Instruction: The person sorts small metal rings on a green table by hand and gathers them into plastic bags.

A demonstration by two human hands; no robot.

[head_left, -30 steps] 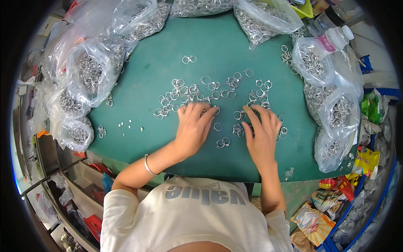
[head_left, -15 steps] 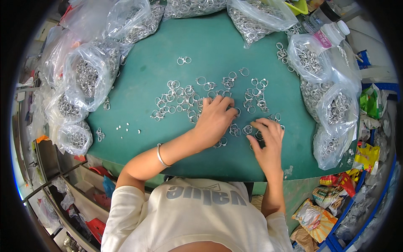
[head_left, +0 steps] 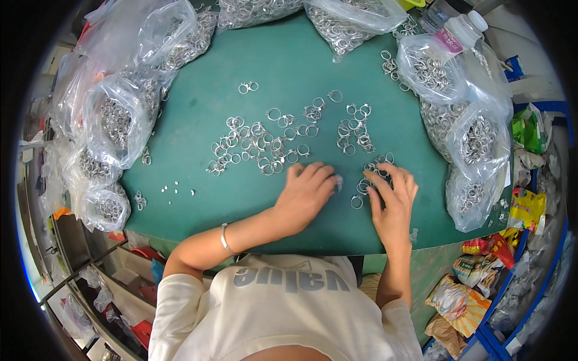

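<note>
Loose silver rings (head_left: 257,129) lie scattered over the middle of the green table (head_left: 198,102); the person's left hand (head_left: 304,195), near the table's front edge, is half curled, a blurred ring (head_left: 339,183) at its fingertips, though I cannot tell whether it's gripped; the right hand (head_left: 392,195), right of the table's centre, arches partly open over more rings, apparently holding none; clear bags (head_left: 498,150) line the table's sides.

At the tabletop's (head_left: 211,204) near edge, a person (head_left: 394,271) wears an off-white short-sleeved T-shirt (head_left: 283,319) — large grey lettering (head_left: 277,278) and a small outlined mark (head_left: 306,264) across the chest. A slim silver bangle (head_left: 224,239) circles the left forearm; the left hand (head_left: 305,197) and right hand (head_left: 394,201) are bare.
</note>
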